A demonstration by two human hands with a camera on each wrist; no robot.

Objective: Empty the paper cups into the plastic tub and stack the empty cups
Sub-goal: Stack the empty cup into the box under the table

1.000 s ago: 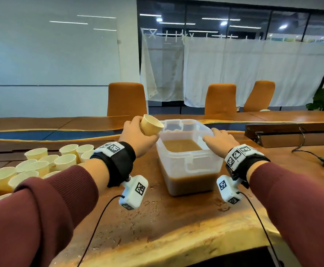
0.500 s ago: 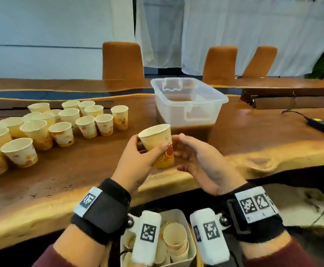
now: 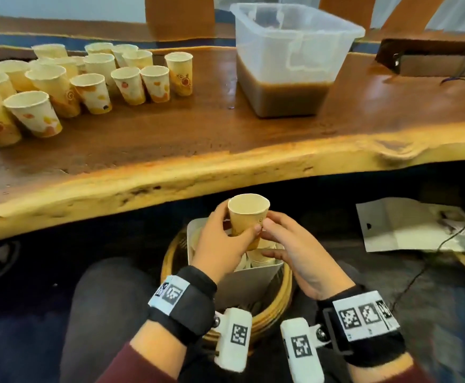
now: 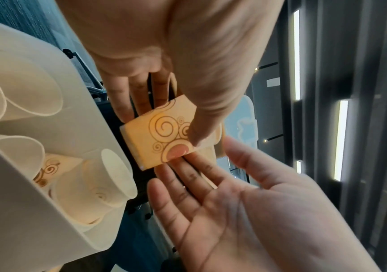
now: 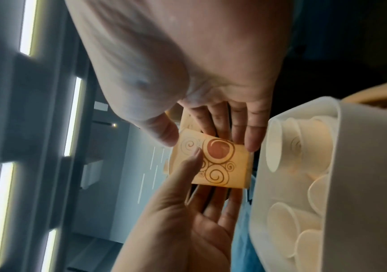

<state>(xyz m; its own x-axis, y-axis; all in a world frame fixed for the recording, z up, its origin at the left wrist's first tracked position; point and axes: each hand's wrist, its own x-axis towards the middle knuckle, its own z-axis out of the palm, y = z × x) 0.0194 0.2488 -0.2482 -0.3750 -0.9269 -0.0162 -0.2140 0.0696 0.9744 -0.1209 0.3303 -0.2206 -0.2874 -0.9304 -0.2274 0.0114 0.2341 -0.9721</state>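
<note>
Below the table edge, near the person's lap, the left hand (image 3: 220, 241) is gripping a paper cup (image 3: 246, 217) upright w/ thumb and fingers curled round its wall, mouth up and nothing showing inside. The right hand (image 3: 297, 252) is lying just right of it, fingers loosely extended, tips touching the cup's lower wall; the left wrist view is showing that palm open and facing up. Directly under the cup a white bin (image 3: 253, 277) is sitting inside a woven basket (image 3: 283, 297), holding loose empty cups (image 4: 25, 88) lying at diff. angles. Farther out, the wooden table (image 3: 226, 134) is carrying a cluster of standing cups (image 3: 93, 78) at far left and the plastic tub (image 3: 295, 53) at far center-right, part full of brown liquid, well apart from the held cup.
</note>
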